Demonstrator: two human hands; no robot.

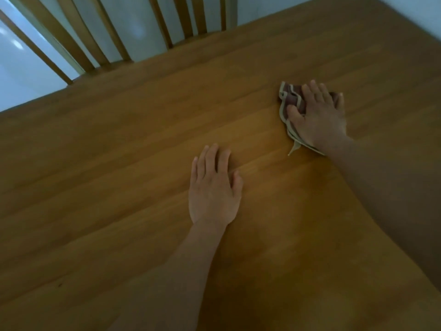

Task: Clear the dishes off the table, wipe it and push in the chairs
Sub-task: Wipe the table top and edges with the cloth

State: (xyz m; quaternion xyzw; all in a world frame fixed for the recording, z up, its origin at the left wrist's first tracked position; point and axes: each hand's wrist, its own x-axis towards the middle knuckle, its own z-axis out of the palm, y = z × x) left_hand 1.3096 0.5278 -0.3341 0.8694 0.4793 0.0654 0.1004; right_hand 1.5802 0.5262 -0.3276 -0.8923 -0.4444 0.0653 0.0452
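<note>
A wooden table (119,163) fills most of the head view. My right hand (318,115) presses flat on a crumpled brown cloth with a pale border (290,97) at the right of the table, fingers straight and spread over it. My left hand (213,187) rests palm down on the bare wood near the middle, fingers straight and holding nothing. No dishes show on the visible part of the table.
Two wooden slat-back chairs stand at the far edge of the table: one (71,44) at the upper left, another (191,17) at the top middle. A pale floor or wall shows behind them.
</note>
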